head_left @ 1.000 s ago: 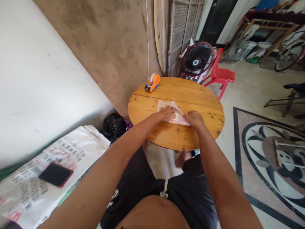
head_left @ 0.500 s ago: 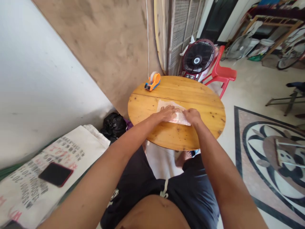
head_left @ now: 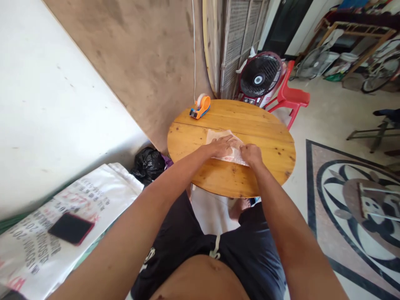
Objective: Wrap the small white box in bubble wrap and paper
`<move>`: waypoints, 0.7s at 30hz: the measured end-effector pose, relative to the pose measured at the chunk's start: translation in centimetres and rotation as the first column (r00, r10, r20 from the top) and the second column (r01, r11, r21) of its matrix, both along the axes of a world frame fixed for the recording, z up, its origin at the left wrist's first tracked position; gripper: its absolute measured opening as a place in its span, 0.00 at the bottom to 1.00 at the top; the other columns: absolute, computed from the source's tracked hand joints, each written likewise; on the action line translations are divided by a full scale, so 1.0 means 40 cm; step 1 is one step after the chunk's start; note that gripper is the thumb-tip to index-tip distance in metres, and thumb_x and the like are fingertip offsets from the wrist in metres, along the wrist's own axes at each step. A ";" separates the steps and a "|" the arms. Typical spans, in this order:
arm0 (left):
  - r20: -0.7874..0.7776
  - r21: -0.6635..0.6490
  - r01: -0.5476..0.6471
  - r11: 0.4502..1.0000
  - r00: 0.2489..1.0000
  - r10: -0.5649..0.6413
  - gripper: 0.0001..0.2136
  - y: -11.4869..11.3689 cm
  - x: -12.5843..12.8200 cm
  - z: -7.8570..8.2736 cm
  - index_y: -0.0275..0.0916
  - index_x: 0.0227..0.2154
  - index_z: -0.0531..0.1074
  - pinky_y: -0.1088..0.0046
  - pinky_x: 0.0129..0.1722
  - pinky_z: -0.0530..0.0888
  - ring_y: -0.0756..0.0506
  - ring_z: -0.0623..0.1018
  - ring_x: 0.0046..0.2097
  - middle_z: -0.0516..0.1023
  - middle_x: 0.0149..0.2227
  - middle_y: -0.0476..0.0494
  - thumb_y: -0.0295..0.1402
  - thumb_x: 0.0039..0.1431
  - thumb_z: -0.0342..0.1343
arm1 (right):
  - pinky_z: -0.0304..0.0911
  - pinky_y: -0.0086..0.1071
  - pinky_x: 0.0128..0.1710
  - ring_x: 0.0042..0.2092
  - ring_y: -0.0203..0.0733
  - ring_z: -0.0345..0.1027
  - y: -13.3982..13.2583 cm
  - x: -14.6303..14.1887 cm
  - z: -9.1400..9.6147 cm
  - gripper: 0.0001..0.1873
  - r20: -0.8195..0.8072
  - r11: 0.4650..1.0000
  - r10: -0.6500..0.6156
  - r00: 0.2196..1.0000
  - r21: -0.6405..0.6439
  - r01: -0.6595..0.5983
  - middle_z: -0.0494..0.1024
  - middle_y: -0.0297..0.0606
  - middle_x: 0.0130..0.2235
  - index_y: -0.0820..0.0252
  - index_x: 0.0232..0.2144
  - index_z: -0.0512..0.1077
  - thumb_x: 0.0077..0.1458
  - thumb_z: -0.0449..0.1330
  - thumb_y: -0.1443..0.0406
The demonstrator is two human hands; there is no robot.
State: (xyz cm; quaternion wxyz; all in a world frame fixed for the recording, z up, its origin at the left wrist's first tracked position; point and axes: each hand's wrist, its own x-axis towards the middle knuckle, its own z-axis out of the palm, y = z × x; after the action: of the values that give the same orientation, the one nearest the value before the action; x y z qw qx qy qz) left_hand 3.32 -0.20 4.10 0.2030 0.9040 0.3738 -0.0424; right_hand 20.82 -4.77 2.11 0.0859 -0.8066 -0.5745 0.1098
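Note:
A pale, see-through sheet that looks like bubble wrap (head_left: 235,157) lies on the round wooden table (head_left: 225,181). My left hand (head_left: 222,146) rests flat on it with the fingers spread. At the sheet's right edge, my right hand (head_left: 251,154) has its fingers curled in and grips the wrap. Whatever may lie inside or under the sheet is hidden by the hands. An orange and blue tape dispenser (head_left: 201,106) with a roll of tape stands near the table's far left edge, apart from both hands.
Behind the table are a round fan (head_left: 261,76) and a red plastic chair (head_left: 293,97). A phone (head_left: 71,228) lies on white printed sacks (head_left: 103,183) at my left. A black plastic bag (head_left: 148,165) sits between sacks and table.
My right hand has shifted slightly left along the edge of the wrap. The sheet's far edge now stands up a little more between the hands. My left hand stays almost in place.

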 end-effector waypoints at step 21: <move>-0.056 -0.128 0.105 0.986 0.992 -0.113 0.32 0.062 0.017 0.021 0.52 0.70 0.50 0.37 0.68 0.44 0.33 0.41 0.74 0.40 0.75 0.46 0.47 0.63 0.41 | 0.64 0.36 0.45 0.47 0.54 0.76 -0.063 -0.063 0.007 0.16 -0.010 0.974 -0.096 0.995 0.207 0.096 0.82 0.56 0.42 0.66 0.42 0.78 0.59 0.57 0.62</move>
State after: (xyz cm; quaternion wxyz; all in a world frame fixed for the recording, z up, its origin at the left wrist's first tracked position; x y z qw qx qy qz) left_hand 3.99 2.29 4.92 0.2448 0.9069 0.3264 -0.1052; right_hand 18.28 -7.27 2.39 0.1744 -0.8201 -0.5432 0.0450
